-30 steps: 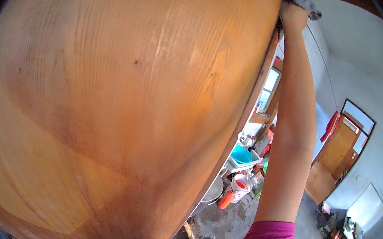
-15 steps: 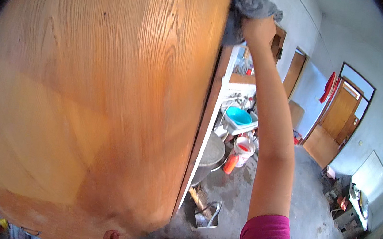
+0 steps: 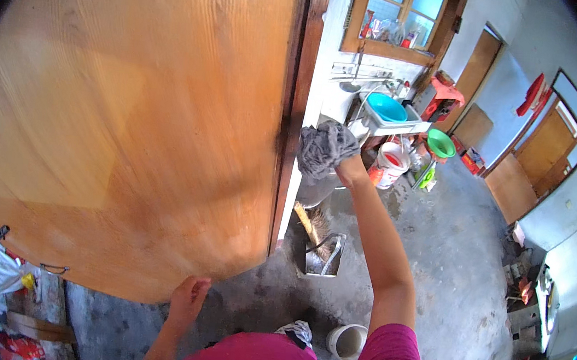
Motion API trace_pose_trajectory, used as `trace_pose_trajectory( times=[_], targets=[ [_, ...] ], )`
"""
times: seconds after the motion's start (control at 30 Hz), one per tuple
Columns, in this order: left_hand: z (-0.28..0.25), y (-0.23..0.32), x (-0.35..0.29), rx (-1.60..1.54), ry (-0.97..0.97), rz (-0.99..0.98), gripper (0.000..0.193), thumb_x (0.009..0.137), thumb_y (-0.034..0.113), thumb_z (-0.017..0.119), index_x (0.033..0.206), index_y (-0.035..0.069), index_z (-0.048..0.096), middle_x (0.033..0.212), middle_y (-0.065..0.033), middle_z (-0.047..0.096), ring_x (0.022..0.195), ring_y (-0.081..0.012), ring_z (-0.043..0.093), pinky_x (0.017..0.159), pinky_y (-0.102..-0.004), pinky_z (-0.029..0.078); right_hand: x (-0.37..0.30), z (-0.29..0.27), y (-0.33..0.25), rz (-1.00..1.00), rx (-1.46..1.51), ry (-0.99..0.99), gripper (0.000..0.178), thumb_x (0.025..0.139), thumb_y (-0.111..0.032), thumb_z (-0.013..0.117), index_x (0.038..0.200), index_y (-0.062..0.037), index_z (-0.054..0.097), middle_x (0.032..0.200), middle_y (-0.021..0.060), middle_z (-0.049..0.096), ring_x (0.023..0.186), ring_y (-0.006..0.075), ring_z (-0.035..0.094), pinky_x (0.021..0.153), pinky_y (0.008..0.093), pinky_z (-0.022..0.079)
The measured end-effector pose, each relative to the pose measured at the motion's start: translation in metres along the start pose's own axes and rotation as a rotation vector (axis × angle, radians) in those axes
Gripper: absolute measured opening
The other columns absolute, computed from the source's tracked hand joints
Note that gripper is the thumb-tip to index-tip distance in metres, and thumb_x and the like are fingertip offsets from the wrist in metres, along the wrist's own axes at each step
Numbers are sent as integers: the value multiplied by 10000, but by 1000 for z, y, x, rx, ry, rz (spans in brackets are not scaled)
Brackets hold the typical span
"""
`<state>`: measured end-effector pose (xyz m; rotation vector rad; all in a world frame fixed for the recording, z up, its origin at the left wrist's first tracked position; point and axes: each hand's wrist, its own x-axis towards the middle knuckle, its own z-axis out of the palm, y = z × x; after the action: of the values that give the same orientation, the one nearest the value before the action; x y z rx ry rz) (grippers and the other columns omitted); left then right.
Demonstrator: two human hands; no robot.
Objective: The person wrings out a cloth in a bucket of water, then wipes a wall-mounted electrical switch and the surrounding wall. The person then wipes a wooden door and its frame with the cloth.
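Observation:
My right hand (image 3: pixel 352 171) is closed round a bunched grey cloth (image 3: pixel 323 148) just right of the door frame, with the arm stretched forward. The cloth hangs close beside the frame's edge and covers part of a large dark pot behind it. A big wooden door panel (image 3: pixel 189 119) with strong grain fills the left side. Low by its bottom edge, my left hand (image 3: pixel 189 298) has its fingers curled in together, and nothing shows in them.
A brush and metal dustpan (image 3: pixel 323 259) lie on the concrete floor beyond the frame. Farther back stand a sink with a blue basin (image 3: pixel 386 107), a white bucket (image 3: pixel 390 164) and a green basin (image 3: pixel 440 144). Near me is a pale bucket (image 3: pixel 347 343). Pans show at lower right.
My right hand has come down with the grey cloth from the top of the door's edge. My left hand has risen farther into view, and the view has tipped downward.

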<state>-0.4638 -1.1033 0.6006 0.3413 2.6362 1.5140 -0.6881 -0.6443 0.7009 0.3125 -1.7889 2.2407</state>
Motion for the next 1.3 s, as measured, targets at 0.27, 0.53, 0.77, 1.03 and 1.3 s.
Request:
trace_pose_trajectory(
  times=[0.27,0.53,0.77,1.03,1.3],
  targets=[
    [148,88,111,-783,-307,-69,691,987,439,651,1521,153,317,1517,-143,450,1379,-320,482,1069,-486,462,-59,-33,-38,321,77,-284,502,914,-128,732,1385,-40,583,1327,68,657,1166,204,644,1028,387,523],
    [201,208,181,-1154,-94,-291,560,995,432,648,1420,96,508,1322,-81,639,1190,-236,627,956,-420,544,-97,-80,-41,-230,-798,-735,772,841,-238,780,1502,-21,445,1538,198,440,1460,330,346,1223,453,221],
    [69,344,230,-428,497,434,433,985,220,698,1338,15,553,1216,-105,669,1115,-215,647,988,-362,502,-157,-175,-42,206,30,-180,408,966,-177,684,1328,-3,608,1168,113,699,1074,218,673,971,367,520],
    [-101,600,316,1043,1558,1053,431,808,144,668,1219,15,658,1346,-180,544,1298,-363,468,1029,-499,398,-192,-209,58,321,-19,156,358,1008,-379,642,1309,-188,619,882,13,675,779,99,602,730,276,475],
    [-185,712,391,1638,1803,767,401,835,278,580,1121,48,742,1383,-135,570,1387,-344,403,1057,-476,369,-208,-204,107,249,-95,97,312,1027,-319,606,1250,-103,638,1060,55,672,924,149,619,822,331,484]
  ],
)
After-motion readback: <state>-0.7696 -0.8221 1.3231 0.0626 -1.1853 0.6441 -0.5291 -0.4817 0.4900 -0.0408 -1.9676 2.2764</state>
